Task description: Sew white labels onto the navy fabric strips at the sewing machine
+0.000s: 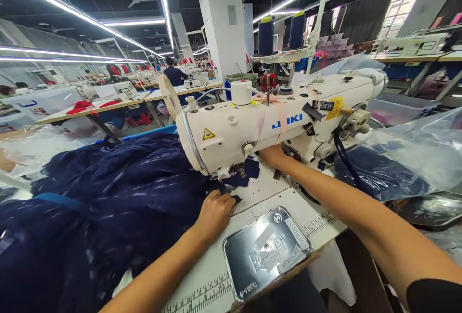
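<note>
A white sewing machine (231,130) stands before me with its arm running to the right. My left hand (216,209) is beside the needle area, fingers curled down on the edge of a navy fabric piece (236,198). Under the machine arm reaches my right hand (272,155); its fingers are hidden behind the machine body. Close to it, small navy fabric pieces (249,171) lie on the machine bed. A large heap of navy fabric (137,183) spreads to the left of the needle. In front sits a shallow metal tray (240,267) holding several grey printed labels (276,250).
Plastic-wrapped navy fabric (382,171) lies at the right, beside another metal tray (429,209). Two navy thread cones (266,36) stand behind the machine. Farther back are a white pillar (224,24), other sewing tables and a person in dark clothes (174,73).
</note>
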{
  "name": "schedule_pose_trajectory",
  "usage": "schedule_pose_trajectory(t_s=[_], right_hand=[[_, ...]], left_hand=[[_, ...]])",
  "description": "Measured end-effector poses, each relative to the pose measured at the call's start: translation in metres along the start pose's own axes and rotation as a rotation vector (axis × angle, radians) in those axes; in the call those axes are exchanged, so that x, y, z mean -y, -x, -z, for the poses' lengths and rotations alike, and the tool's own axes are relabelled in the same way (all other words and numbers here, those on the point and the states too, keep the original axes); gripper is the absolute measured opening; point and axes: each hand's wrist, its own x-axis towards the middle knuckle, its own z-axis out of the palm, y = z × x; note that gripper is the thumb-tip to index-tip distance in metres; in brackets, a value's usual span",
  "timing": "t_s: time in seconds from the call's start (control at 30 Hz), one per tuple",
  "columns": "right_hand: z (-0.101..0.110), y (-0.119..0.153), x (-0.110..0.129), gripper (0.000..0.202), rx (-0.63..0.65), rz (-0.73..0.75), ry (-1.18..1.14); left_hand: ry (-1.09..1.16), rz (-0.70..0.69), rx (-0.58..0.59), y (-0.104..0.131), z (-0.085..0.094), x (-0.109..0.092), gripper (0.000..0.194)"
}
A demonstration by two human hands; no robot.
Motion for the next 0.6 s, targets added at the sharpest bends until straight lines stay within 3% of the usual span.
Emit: schedule_pose_trajectory(t_s=[0.2, 0.33, 0.47, 0.6], right_hand=[[0.005, 0.006, -0.002, 0.026, 0.025, 0.031, 0.079], [0.011, 0.016, 0.006, 0.025, -0.007, -0.014, 0.125], [0.022, 0.051, 0.012, 0.028, -0.099, -0.058, 0.176], [0.031, 0.091, 0.026, 0.027, -0.315, 0.086, 0.126]], left_hand=[[-0.168, -0.254, 0.062, 0.012, 0.013, 0.002, 0.029], [-0.231, -0.249, 0.092, 0.016, 0.017, 0.001, 0.028], [-0.217, -0.208, 0.075, 0.022, 0.017, 0.001, 0.028], [-0.203, -0.184, 0.108, 0.022, 0.016, 0.0, 0.03]])
